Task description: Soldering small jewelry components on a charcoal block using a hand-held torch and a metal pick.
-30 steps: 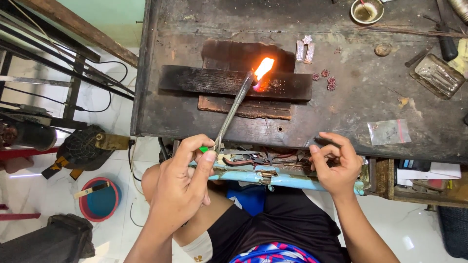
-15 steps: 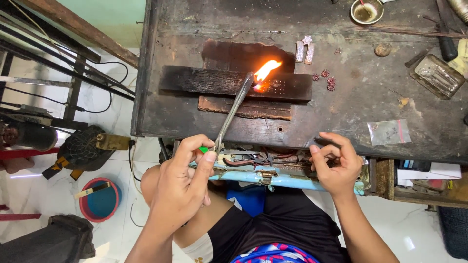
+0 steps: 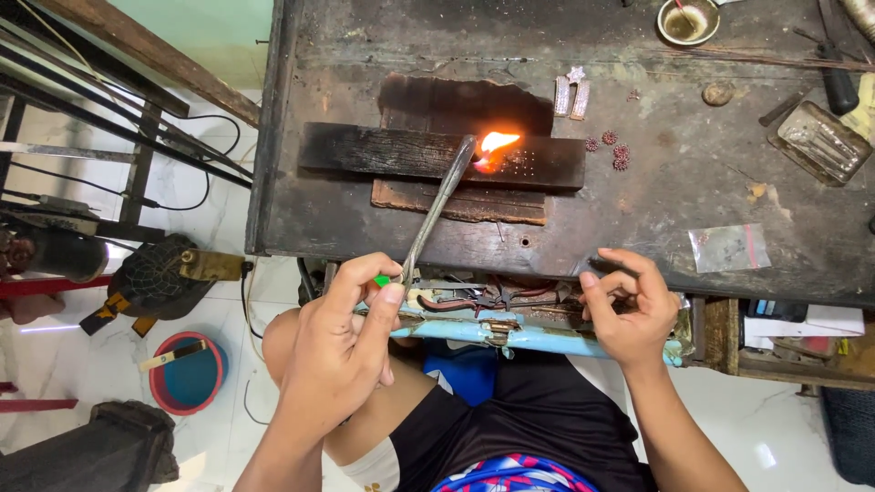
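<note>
Torch (image 3: 437,214) in left hand (image 3: 342,351) points up-right, flame (image 3: 497,143) on charred block (image 3: 437,155).

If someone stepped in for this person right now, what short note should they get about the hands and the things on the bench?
Left hand: holds the torch, its flame lit on the charred wood block.
Right hand: fingers curled at the bench front edge; what it grips cannot be told.
Small silver pieces and red beads lie right of the block, a plastic bag nearer the edge.
Done: flame lit and aimed.
Left: heating goes on; pieces beside the block untouched.
</note>
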